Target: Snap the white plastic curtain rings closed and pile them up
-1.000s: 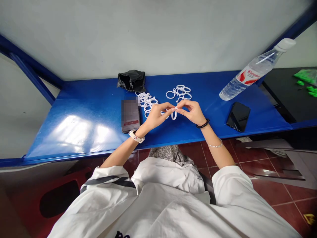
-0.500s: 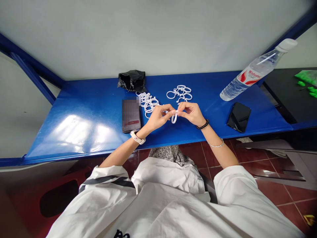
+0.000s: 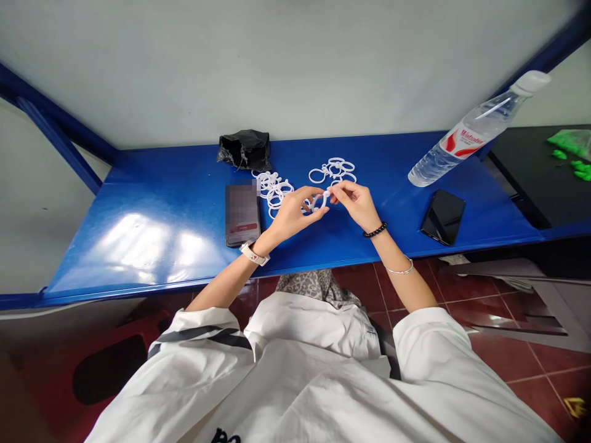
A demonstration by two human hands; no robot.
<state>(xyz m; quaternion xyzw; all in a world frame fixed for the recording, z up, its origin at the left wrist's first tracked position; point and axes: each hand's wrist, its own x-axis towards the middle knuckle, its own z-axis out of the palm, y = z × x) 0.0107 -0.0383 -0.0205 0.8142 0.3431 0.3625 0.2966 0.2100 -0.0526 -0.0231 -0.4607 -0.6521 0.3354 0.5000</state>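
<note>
A white plastic ring (image 3: 316, 203) with a small knob hangs between my hands, above the blue table. My right hand (image 3: 354, 203) is closed, thumb and forefinger pinching the ring at its upper right. Around the ring's left side is my left hand (image 3: 295, 212), its thumb and fingers apart; whether a fingertip touches the ring is hard to see. Several more white rings (image 3: 276, 192) lie piled just behind my left hand. Beyond my right hand is a smaller group of white rings (image 3: 336, 167), partly hidden by its fingers.
A crumpled black plastic bag (image 3: 244, 151) sits at the back of the blue table (image 3: 152, 203). Left of my hands lies a phone (image 3: 243, 215), and a second phone (image 3: 443, 216) lies to the right. Near it stands a water bottle (image 3: 462, 144). Green pieces (image 3: 579, 166) lie far right.
My left thumb and fingers have spread apart from their pinch on the ring. The ring has turned to show more of its loop, and my right hand still pinches it.
</note>
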